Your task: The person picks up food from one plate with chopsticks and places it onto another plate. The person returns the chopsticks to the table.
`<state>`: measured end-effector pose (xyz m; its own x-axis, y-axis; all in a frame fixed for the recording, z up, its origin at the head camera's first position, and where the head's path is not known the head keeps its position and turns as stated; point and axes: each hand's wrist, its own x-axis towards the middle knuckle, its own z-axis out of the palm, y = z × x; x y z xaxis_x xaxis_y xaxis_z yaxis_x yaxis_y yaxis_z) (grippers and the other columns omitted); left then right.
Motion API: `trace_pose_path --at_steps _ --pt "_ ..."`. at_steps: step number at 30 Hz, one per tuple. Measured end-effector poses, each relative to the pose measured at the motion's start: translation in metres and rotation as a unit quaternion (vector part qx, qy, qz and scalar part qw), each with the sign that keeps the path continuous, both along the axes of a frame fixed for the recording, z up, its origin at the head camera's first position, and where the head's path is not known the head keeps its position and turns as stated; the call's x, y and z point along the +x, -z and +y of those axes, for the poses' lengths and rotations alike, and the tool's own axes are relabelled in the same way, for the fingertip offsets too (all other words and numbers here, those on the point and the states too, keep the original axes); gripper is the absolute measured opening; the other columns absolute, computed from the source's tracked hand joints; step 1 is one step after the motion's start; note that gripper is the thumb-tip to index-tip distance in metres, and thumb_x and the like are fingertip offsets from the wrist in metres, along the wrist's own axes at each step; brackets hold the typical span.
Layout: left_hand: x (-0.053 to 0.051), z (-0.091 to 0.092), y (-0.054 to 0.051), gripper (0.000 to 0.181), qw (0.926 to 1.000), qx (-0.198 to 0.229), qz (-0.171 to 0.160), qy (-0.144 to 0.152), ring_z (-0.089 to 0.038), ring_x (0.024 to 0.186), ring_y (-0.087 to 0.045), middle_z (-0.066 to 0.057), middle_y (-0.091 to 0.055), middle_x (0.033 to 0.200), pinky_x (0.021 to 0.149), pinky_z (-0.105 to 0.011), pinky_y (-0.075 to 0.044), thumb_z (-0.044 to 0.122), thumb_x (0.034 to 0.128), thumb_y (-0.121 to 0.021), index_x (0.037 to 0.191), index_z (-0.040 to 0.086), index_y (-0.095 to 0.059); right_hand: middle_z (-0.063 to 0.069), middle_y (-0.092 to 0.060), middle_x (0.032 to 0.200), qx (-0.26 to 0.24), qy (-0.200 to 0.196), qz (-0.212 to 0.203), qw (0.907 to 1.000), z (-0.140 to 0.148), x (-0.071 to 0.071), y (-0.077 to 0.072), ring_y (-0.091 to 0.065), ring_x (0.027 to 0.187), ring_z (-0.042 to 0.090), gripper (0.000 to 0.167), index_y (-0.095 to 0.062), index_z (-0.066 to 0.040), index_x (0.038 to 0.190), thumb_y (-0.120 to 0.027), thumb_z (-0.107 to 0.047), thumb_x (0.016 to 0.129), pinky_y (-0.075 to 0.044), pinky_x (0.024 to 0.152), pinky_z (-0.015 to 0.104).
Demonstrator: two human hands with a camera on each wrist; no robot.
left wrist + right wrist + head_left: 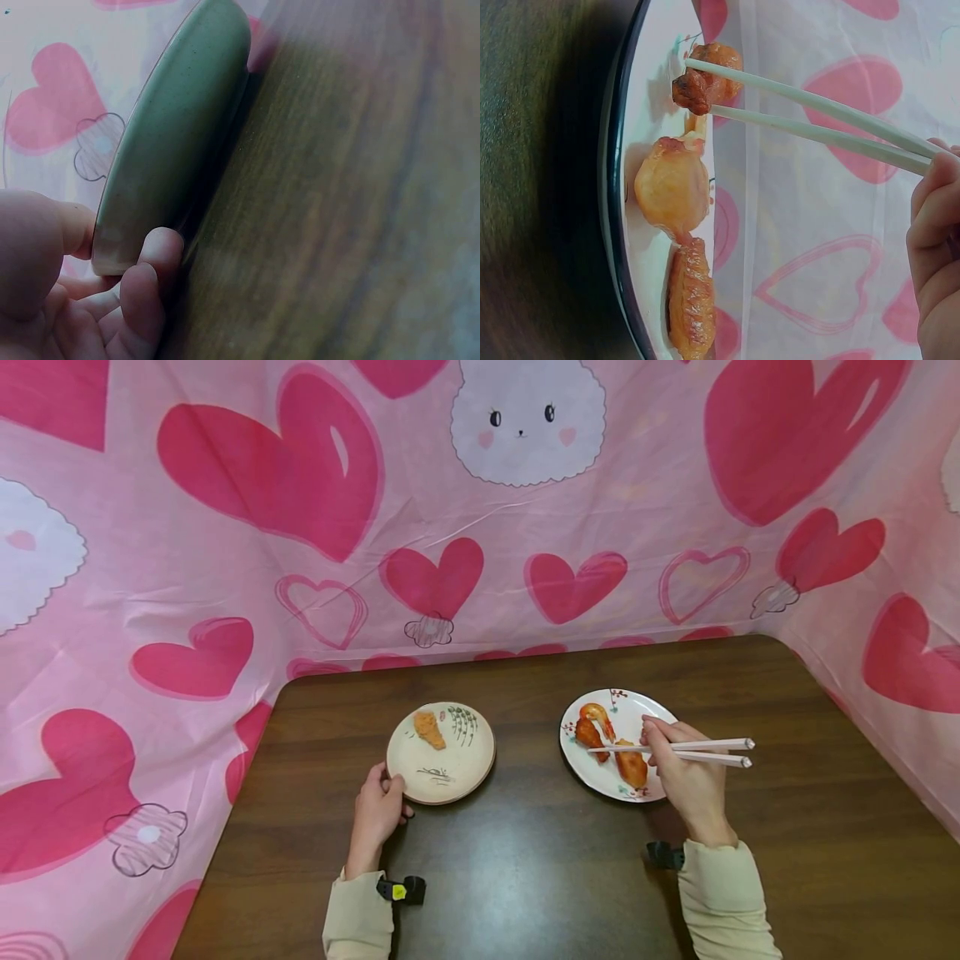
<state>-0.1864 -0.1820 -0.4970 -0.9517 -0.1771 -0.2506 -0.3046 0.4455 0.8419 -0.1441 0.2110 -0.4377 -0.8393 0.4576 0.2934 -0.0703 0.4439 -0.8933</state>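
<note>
A round cream clay plate with a painted plant (468, 764) sits on the left of the brown wood-grain table (517, 868). Its curved green side looks smooth. On its far part lies a rough, crumbly orange bit of food (430, 729).

On the right is a round white plate with a dark rim and painted red flowers (643, 705). It holds a curled orange shrimp (597, 716) at the far left, a shiny red-brown lump of food (588, 737) just beside it, and a smooth golden-brown piece (632, 767) nearer. The right wrist view also shows a bumpy brown piece (691, 300) there.

The left hand (377, 810) reaches forward and grips the cream plate's near-left edge, thumb on the rim, fingers bent against the side. The right hand (692, 785) leans over the white plate, fingers curled round two thin, straight white chopsticks (712, 746). Their tips are at the red-brown lump; whether they pinch it is hard to tell.
</note>
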Motion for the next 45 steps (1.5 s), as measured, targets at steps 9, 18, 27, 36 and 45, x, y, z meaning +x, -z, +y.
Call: trace_pose_path --at_steps 9,18,27,36,45 --pt "0.0000 -0.0003 0.0000 0.047 1.0000 0.002 -0.006 -0.002 -0.014 0.051 -0.057 -0.005 -0.060 0.069 0.051 -0.030 -0.049 0.020 0.0984 -0.043 0.142 0.003 -0.037 -0.018 -0.064 0.072 0.001 -0.001 -0.002 1.0000 -0.0005 0.0007 -0.0020 -0.058 0.052 0.015 0.023 -0.076 -0.009 0.106 -0.068 -0.023 0.090 -0.045 0.044 0.017" --pt "0.0001 -0.0001 0.0007 0.048 0.9999 0.007 -0.009 -0.004 -0.015 0.052 -0.057 -0.006 -0.061 0.072 0.052 -0.030 -0.049 0.020 0.0982 -0.044 0.142 0.003 -0.037 -0.023 -0.063 0.072 0.011 -0.003 -0.001 0.9999 -0.0006 0.0018 -0.0040 -0.058 0.053 0.015 0.024 -0.075 -0.009 0.107 -0.067 -0.025 0.091 -0.045 0.045 0.017" --pt "0.0001 0.0008 -0.0004 0.048 0.9999 0.005 -0.006 -0.006 -0.015 0.052 -0.057 -0.007 -0.061 0.072 0.052 -0.030 -0.049 0.019 0.0981 -0.044 0.142 0.002 -0.037 -0.022 -0.063 0.071 0.026 0.000 0.010 0.9996 -0.0003 0.0012 -0.0034 -0.057 0.052 0.014 0.023 -0.076 -0.007 0.105 -0.066 -0.023 0.091 -0.045 0.045 0.016" --pt "0.0005 0.0007 -0.0006 0.048 1.0000 0.001 -0.006 -0.004 -0.015 0.052 -0.057 -0.007 -0.062 0.072 0.052 -0.030 -0.049 0.020 0.0985 -0.044 0.142 0.002 -0.037 -0.022 -0.060 0.070 0.023 -0.010 0.030 0.9992 -0.0033 0.0008 -0.0027 -0.054 0.049 0.006 0.020 -0.075 -0.006 0.105 -0.067 -0.017 0.090 -0.042 0.044 0.014" --pt "0.0007 0.0013 -0.0006 0.047 1.0000 0.001 -0.001 -0.004 -0.015 0.051 -0.056 -0.007 -0.061 0.071 0.051 -0.030 -0.049 0.020 0.0984 -0.044 0.141 0.003 -0.039 -0.026 -0.059 0.069 0.033 -0.015 0.048 0.9982 -0.0068 -0.0014 0.0000 -0.051 0.047 0.001 0.018 -0.076 -0.006 0.104 -0.068 -0.012 0.089 -0.041 0.043 0.013"
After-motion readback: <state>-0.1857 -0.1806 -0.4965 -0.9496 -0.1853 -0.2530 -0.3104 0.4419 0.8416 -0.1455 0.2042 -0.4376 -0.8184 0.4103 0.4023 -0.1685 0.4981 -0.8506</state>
